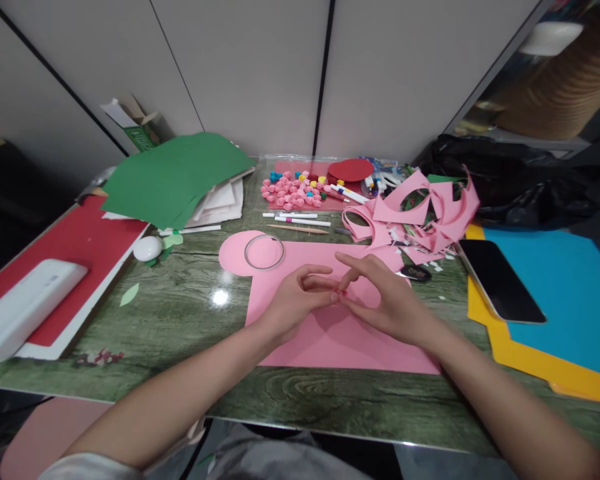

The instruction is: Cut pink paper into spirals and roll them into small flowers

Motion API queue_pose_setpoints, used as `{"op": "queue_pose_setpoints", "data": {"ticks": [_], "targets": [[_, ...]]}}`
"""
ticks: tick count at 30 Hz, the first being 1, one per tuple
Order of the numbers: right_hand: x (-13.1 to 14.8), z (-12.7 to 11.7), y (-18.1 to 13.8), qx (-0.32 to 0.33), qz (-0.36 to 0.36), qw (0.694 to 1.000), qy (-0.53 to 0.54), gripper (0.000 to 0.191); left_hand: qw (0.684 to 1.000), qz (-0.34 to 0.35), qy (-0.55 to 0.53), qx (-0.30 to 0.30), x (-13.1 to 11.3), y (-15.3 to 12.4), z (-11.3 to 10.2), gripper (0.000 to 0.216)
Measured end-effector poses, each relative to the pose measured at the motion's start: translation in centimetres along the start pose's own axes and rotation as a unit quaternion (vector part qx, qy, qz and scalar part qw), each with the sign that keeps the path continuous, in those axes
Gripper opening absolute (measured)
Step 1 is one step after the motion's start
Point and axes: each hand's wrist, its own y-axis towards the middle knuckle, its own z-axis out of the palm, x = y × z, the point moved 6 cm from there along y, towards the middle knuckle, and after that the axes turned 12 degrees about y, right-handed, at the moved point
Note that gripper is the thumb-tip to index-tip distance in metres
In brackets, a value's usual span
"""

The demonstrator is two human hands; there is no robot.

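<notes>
My left hand (293,303) and my right hand (380,297) meet over a pink paper sheet (330,340) lying on the green table. Both pinch a small pink paper piece (336,293) between their fingertips; its shape is too small to make out. A clear round ring (264,252) rests on the rounded left end of the pink sheet, just beyond my left hand. A pile of pink paper offcuts (420,210) lies behind my right hand.
Small rolled pink, blue and yellow paper pieces (293,190) and white pens (300,219) lie at the back. Green paper (175,177) covers a stack at the left, a white device (25,303) on red paper (85,240). A phone (500,280) lies on blue and yellow sheets (570,293) at right.
</notes>
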Motion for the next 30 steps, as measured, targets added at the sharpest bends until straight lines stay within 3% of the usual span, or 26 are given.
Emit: {"op": "queue_pose_setpoints", "data": {"ticks": [6, 15, 17, 23, 30], "targets": [[-0.5, -0.8, 0.0, -0.031, 0.055, 0.997, 0.040, 0.066, 0.988, 0.076, 0.129, -0.024, -1.5, -0.2, -0.2, 0.042], [0.8, -0.2, -0.1, -0.023, 0.019, 0.999, -0.040, 0.068, 0.900, 0.255, 0.350, -0.047, -3.5, -2.1, 1.0, 0.046], [1.0, -0.4, -0.1, -0.036, 0.001, 0.999, -0.036, 0.068, 0.896, 0.273, 0.345, -0.053, -3.6, -2.3, 1.1, 0.047], [1.2, -1.2, -0.4, -0.100, -0.051, 0.993, 0.040, 0.072, 0.938, 0.275, 0.205, -0.043, -3.8, -2.5, 1.0, 0.048], [0.8, -1.2, -0.8, -0.145, -0.040, 0.980, 0.128, 0.069, 0.942, 0.290, 0.161, -0.045, -4.2, -3.1, 1.2, 0.046]]}}
